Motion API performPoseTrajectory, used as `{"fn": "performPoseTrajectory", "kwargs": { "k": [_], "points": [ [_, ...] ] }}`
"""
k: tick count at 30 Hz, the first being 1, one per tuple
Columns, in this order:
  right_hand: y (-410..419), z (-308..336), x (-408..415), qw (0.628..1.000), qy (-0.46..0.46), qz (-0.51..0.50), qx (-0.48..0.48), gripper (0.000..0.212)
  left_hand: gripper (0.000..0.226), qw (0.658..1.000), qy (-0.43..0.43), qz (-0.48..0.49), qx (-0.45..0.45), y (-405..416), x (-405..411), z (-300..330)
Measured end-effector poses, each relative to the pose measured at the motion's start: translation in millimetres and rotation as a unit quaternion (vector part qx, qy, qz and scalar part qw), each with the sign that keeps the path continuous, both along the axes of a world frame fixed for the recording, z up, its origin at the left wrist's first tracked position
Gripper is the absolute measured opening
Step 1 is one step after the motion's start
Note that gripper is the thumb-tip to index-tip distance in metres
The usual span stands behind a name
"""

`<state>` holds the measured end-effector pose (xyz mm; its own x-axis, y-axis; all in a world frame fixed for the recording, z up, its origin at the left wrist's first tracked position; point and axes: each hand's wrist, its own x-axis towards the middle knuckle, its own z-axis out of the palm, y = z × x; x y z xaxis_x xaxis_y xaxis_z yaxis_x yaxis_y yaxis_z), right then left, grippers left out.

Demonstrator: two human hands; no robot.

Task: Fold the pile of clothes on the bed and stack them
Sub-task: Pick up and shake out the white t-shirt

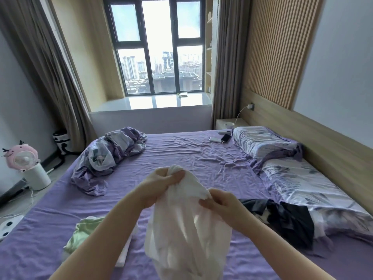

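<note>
Both hands grip one white garment (187,225) held up above the purple bed (181,154): the left hand (159,184) bunches its top, the right hand (218,201) pinches an edge. Beyond the garment, open sheet runs to the bed's far edge. One green garment (80,235) lies left of it, one dark garment (282,219) right, near two pillows (262,142).

A white garment (187,229) hangs bunched and unfolded, gripped at its top by the left hand (159,184) and right hand (220,201). A pale green garment (80,233) lies crumpled below the left hand; dark clothes (286,219) lie heaped just right of the right hand, on the bed (191,154).
</note>
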<state>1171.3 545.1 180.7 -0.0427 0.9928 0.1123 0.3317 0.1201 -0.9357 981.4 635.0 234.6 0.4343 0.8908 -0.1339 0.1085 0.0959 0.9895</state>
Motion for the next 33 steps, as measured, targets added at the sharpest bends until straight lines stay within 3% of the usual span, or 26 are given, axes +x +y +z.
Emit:
{"fn": "performPoseTrajectory", "kwargs": {
  "k": [1, 4, 5, 8, 11, 13, 17, 21, 24, 26, 28, 30, 32, 33],
  "points": [
    [2.5, 3.3, 0.2, 1.0, 0.024, -0.015, -0.001, 0.018, 0.022, 0.993, 0.093, 0.022, 0.072, 7.9, -9.4, -4.4],
    [10.2, 13.7, 0.5, 0.996, 0.074, -0.046, 0.004, 0.035, 0.037, 0.916, 0.316, 0.081, 0.233, 20.6, -35.3, -23.6],
    [12.8, 16.8, -0.9, 0.996, 0.077, -0.044, 0.005, 0.034, 0.045, 0.901, 0.322, 0.088, 0.276, 14.4, -38.9, -29.2],
    [22.4, 20.4, -8.7, 0.997, 0.074, -0.023, 0.009, 0.026, 0.064, 0.881, 0.226, 0.063, 0.411, -19.9, -32.9, -41.0],
    [26.8, 23.3, -16.5, 0.995, 0.097, -0.016, 0.005, 0.032, 0.061, 0.918, 0.211, 0.016, 0.335, -42.3, -13.4, -48.5],
    [25.3, 25.2, -16.2, 0.991, 0.128, -0.023, -0.003, 0.038, 0.049, 0.932, 0.199, 0.038, 0.299, -40.5, -3.4, -56.8],
    [15.9, 29.9, 7.9, 0.989, 0.138, -0.013, -0.053, 0.018, 0.029, 0.946, 0.172, 0.034, 0.272, -31.0, 5.9, -56.1],
    [-0.7, 32.1, 46.4, 0.984, 0.136, 0.044, -0.103, 0.039, 0.052, 0.942, 0.152, 0.041, 0.295, -21.5, 4.4, -45.0],
    [-10.5, 25.0, 67.8, 0.982, 0.15, 0.018, -0.115, 0.048, 0.025, 0.947, 0.114, 0.088, 0.286, -16.3, 3.0, -33.1],
    [-12.8, 18.7, 72.4, 0.981, 0.159, 0.003, -0.108, 0.04, 0.023, 0.955, 0.096, 0.103, 0.26, -19.4, 9.5, -25.5],
    [-10.1, 10.4, 68.7, 0.993, 0.084, -0.03, -0.079, 0.029, 0.024, 0.967, 0.074, 0.083, 0.227, -28.1, 21.6, -20.5],
    [-5.4, -2.4, 60.7, 0.99, -0.081, -0.115, -0.01, 0.028, 0.025, 0.975, 0.052, 0.058, 0.208, -37.5, 33.8, -16.2],
    [-5.9, -13.7, 44.8, 0.944, -0.214, -0.211, 0.136, 0.026, 0.024, 0.974, 0.052, 0.048, 0.214, -40.3, 41.6, -11.3],
    [-10.2, -18.6, 32.7, 0.924, -0.227, -0.229, 0.207, 0.023, 0.023, 0.971, 0.058, 0.044, 0.227, -39.9, 43.8, -8.0]
  ]
}}
